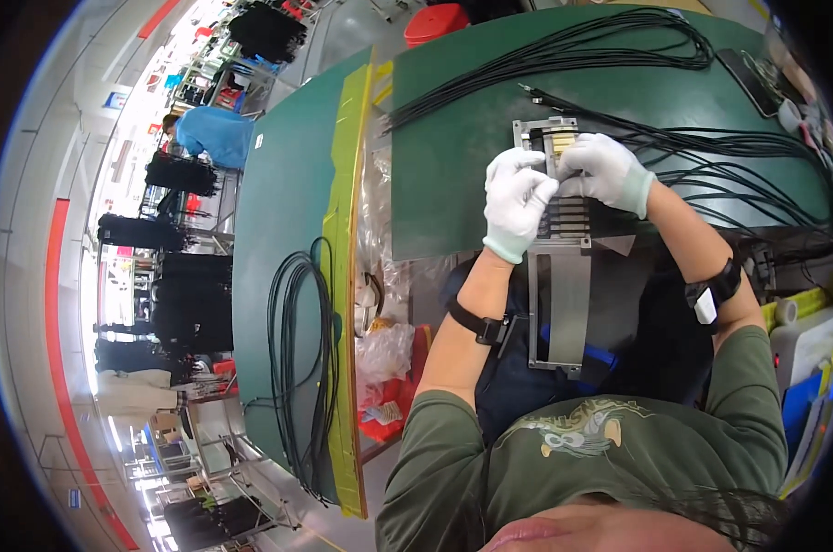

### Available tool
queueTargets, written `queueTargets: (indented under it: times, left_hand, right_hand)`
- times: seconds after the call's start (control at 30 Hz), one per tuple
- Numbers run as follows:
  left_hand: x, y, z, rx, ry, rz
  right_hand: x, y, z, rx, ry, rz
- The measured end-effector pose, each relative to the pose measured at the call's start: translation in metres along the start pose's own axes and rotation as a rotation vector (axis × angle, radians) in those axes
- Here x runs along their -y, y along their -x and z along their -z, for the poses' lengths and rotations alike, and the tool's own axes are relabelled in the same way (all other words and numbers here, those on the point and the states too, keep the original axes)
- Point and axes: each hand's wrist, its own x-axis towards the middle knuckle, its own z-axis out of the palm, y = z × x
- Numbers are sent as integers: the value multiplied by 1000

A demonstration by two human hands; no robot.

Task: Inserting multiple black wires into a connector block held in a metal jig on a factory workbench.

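Note:
My left hand, in a white glove, is closed with thumb and finger pinched together over a slotted metal fixture. My right hand, gloved likewise, bends its fingers down onto the fixture's right side, close to the left fingertips. Whatever lies between the fingers is hidden. Yellowish pieces show in the fixture's far end, just beyond my hands. The fixture lies across the near edge of the green table, and its plain metal part extends toward my lap. Several black cables run beside my right hand.
A long cable bundle lies at the table's back, with a dark flat device at the far right. On the left table, a coiled black cable rests near the yellow-taped edge. Plastic wrap fills the gap between tables. A person in blue is farther left.

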Motion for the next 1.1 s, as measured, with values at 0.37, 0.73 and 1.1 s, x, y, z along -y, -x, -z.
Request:
queueTargets:
  times: [0.37,0.73,1.1]
  left_hand:
    - [7,6,0,-40,109,145]
    - [24,7,6,-139,-68,122]
    - [38,13,1,-21,16,386]
  right_hand:
    - [24,-1,-8,-168,358,123]
    - [-24,20,16,-112,85,-25]
    - [-11,20,19,-210,387,-95]
